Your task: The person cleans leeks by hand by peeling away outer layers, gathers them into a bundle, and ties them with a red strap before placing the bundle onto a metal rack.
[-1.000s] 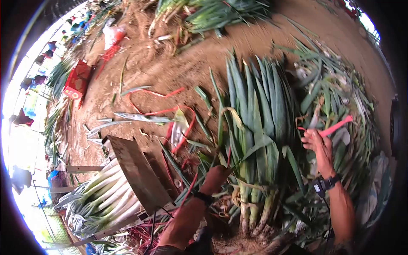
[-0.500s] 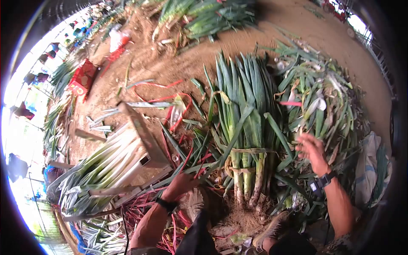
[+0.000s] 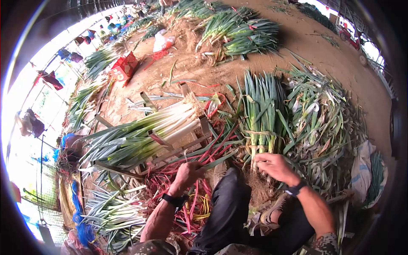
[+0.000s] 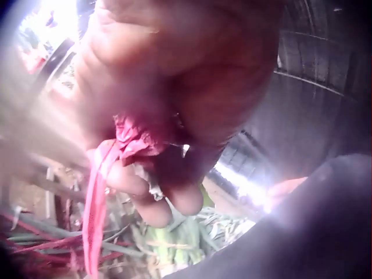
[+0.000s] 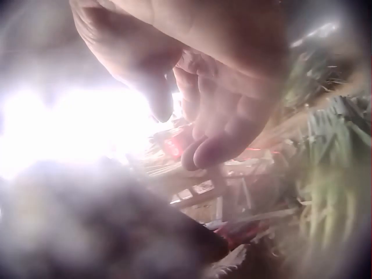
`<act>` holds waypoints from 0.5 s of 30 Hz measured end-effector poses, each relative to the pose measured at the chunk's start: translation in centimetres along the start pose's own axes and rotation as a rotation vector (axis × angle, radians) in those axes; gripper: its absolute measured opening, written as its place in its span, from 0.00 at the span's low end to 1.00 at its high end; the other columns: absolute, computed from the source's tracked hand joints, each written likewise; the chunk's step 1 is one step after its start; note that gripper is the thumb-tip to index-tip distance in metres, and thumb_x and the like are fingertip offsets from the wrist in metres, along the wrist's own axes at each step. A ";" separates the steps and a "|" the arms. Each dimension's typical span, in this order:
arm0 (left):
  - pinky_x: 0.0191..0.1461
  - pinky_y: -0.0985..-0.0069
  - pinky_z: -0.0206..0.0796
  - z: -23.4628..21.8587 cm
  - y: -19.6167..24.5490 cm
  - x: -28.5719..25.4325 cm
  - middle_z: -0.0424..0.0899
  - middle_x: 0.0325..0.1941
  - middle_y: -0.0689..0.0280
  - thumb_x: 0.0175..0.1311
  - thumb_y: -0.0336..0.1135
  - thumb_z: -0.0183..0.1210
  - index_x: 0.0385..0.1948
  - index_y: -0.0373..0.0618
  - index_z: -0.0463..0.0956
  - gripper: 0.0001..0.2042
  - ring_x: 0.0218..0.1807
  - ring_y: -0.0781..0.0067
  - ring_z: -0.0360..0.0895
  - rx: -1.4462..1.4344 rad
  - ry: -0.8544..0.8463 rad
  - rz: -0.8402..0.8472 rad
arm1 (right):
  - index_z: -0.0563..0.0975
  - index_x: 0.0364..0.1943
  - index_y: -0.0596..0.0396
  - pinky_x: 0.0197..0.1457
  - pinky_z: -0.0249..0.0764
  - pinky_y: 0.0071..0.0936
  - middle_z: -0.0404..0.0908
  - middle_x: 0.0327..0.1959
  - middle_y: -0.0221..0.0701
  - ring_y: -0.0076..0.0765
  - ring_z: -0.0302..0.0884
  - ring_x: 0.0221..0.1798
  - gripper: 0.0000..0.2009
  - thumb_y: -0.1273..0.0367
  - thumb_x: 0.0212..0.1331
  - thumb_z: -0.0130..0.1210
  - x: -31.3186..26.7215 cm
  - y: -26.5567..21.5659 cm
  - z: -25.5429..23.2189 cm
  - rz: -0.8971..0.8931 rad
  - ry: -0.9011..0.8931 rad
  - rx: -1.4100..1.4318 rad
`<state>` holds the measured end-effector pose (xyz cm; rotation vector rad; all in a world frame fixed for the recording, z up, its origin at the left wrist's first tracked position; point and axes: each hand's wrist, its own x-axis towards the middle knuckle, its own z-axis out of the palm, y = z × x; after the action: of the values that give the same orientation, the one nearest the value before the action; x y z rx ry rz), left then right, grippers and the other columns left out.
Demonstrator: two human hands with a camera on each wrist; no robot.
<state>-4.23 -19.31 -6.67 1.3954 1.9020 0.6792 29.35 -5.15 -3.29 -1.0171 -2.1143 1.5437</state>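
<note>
My left hand (image 3: 187, 175) is near the lower right of a rack (image 3: 155, 163), in front of my knee. In the left wrist view a crumpled pink strip (image 4: 96, 203) is gripped in its curled fingers, with one end hanging down. My right hand (image 3: 276, 167) has loosely bent fingers with nothing between them. It overlaps the root end of a thick bundle of leeks (image 3: 267, 110), whose green leaves point away from me and whose stems are bound with bands. Trimmed leeks with white stems (image 3: 170, 123) lie in the rack.
Red strips (image 3: 193, 223) pile up beside my leg. A large heap of leaf trimmings (image 3: 323, 114) lies at right, near a white sack (image 3: 363, 168). More leeks (image 3: 117, 214) lie at lower left. Farther off are a red box (image 3: 124, 68) and green bundles (image 3: 250, 34).
My left hand has drawn back from the leek bundle toward my knee. My right hand has come in from the trimmings heap to the roots. The head view has tilted up and turned left.
</note>
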 end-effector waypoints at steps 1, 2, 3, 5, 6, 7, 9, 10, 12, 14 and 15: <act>0.35 0.71 0.74 -0.5 1.7 -0.2 0.86 0.25 0.62 0.65 0.43 0.60 0.37 0.42 0.84 0.14 0.28 0.70 0.84 -0.011 -0.025 0.040 | 0.75 0.59 0.57 0.49 0.82 0.30 0.82 0.52 0.38 0.39 0.84 0.49 0.20 0.68 0.63 0.59 1.2 -1.2 2.0 -0.115 0.014 -0.088; 0.35 0.71 0.74 -1.3 3.9 -0.7 0.86 0.24 0.62 0.65 0.43 0.59 0.38 0.42 0.85 0.14 0.28 0.71 0.84 -0.023 -0.053 0.078 | 0.74 0.61 0.55 0.53 0.81 0.32 0.80 0.57 0.40 0.44 0.82 0.54 0.22 0.69 0.62 0.59 2.4 -2.5 3.8 -0.226 0.026 -0.177; 0.36 0.73 0.73 -2.0 5.2 -1.2 0.84 0.24 0.63 0.65 0.42 0.61 0.37 0.42 0.84 0.12 0.29 0.73 0.83 -0.066 -0.092 0.102 | 0.73 0.62 0.53 0.56 0.80 0.34 0.76 0.61 0.42 0.47 0.80 0.57 0.23 0.71 0.60 0.59 3.4 -3.8 5.3 -0.289 0.049 -0.265; 0.36 0.74 0.72 -4.5 7.9 -3.4 0.84 0.26 0.63 0.64 0.38 0.62 0.37 0.41 0.84 0.10 0.30 0.74 0.81 -0.149 -0.116 0.202 | 0.71 0.63 0.52 0.61 0.76 0.36 0.68 0.68 0.45 0.54 0.77 0.59 0.28 0.75 0.54 0.58 5.5 -4.5 7.0 -0.474 0.095 -0.467; 0.36 0.75 0.72 -5.7 9.1 -4.6 0.84 0.28 0.64 0.64 0.36 0.62 0.36 0.40 0.83 0.09 0.30 0.75 0.81 -0.189 -0.129 0.245 | 0.75 0.57 0.53 0.57 0.77 0.37 0.76 0.60 0.45 0.53 0.78 0.56 0.23 0.73 0.53 0.59 6.3 -4.9 7.7 -0.572 0.157 -0.501; 0.37 0.76 0.71 -7.1 9.8 -5.9 0.84 0.30 0.65 0.64 0.34 0.63 0.36 0.38 0.83 0.08 0.31 0.76 0.80 -0.340 -0.099 0.277 | 0.78 0.52 0.53 0.53 0.78 0.38 0.79 0.54 0.44 0.52 0.80 0.53 0.18 0.72 0.55 0.58 7.2 -4.6 7.9 -0.548 0.033 -0.456; 0.37 0.78 0.72 -10.6 10.1 -8.6 0.86 0.36 0.66 0.65 0.29 0.62 0.39 0.35 0.82 0.07 0.33 0.76 0.80 -0.548 -0.045 0.262 | 0.82 0.39 0.54 0.44 0.78 0.40 0.84 0.34 0.42 0.51 0.83 0.42 0.08 0.67 0.59 0.58 8.2 -4.2 9.1 -0.513 -0.071 -0.525; 0.35 0.79 0.73 -11.8 10.0 -10.0 0.87 0.35 0.63 0.65 0.27 0.60 0.39 0.36 0.81 0.06 0.31 0.77 0.81 -0.698 0.102 0.216 | 0.82 0.38 0.55 0.43 0.78 0.41 0.84 0.32 0.42 0.52 0.83 0.39 0.08 0.66 0.60 0.58 7.7 -4.8 9.2 -0.449 0.017 -0.437; 0.24 0.82 0.65 -14.7 7.9 -12.2 0.86 0.30 0.55 0.67 0.31 0.54 0.36 0.34 0.78 0.08 0.23 0.79 0.77 -0.817 0.355 0.317 | 0.82 0.37 0.55 0.42 0.77 0.41 0.84 0.32 0.43 0.51 0.83 0.39 0.08 0.66 0.59 0.59 7.5 -5.3 9.2 -0.263 0.077 -0.311; 0.22 0.84 0.61 -16.4 4.3 -14.0 0.86 0.29 0.59 0.68 0.31 0.54 0.37 0.35 0.78 0.09 0.22 0.82 0.76 -0.684 0.538 0.255 | 0.82 0.38 0.56 0.41 0.77 0.40 0.83 0.31 0.42 0.51 0.83 0.37 0.07 0.68 0.59 0.59 7.7 -5.2 8.1 -0.292 0.197 -0.384; 0.25 0.84 0.63 -16.4 2.7 -14.8 0.85 0.27 0.62 0.69 0.31 0.55 0.37 0.35 0.79 0.08 0.23 0.82 0.76 -0.638 0.587 0.176 | 0.82 0.38 0.56 0.40 0.77 0.40 0.82 0.31 0.42 0.51 0.82 0.36 0.06 0.69 0.59 0.58 7.6 -6.3 7.5 -0.331 0.232 -0.372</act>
<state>-12.26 -33.01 8.96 1.0068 1.7217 1.7554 17.17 -5.91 -1.21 -0.8497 -2.3036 0.8564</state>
